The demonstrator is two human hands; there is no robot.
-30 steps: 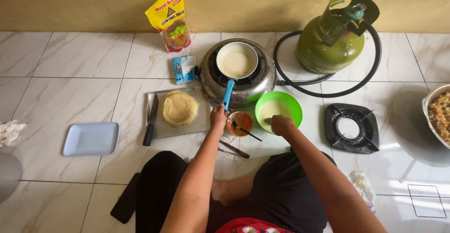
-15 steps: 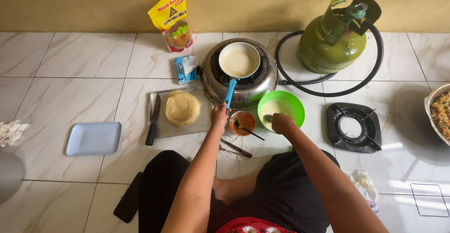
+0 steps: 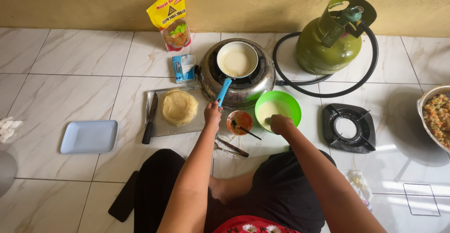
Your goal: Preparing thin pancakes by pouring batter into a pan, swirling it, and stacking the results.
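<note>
Here the green gas cylinder (image 3: 323, 45) stands against the wall, ringed by its black hose (image 3: 370, 69). Beside it a round steel stove (image 3: 241, 85) carries a small white pan (image 3: 236, 59) with pale batter spread inside. At the right edge a metal bowl (image 3: 433, 116) of chopped filling is cut off by the frame, so only part shows. A black burner ring (image 3: 347, 129) lies on the tiles near it. The tray (image 3: 161, 125) holds a stack of thin yellow crepes (image 3: 179, 106) and a dark-handled knife (image 3: 150, 118). A pale blue plate (image 3: 89, 137) lies well apart to the left.

The green bowl (image 3: 278, 109) holds batter; the right hand (image 3: 280, 123) is closed at its near rim, seemingly on a ladle handle, though the fingers hide what they grip. The left hand (image 3: 213, 112) is wrapped around the end of the pan's blue handle (image 3: 223, 91). Between the hands sits a small orange bowl (image 3: 239, 121) with a utensil in it, too small to identify.
</note>
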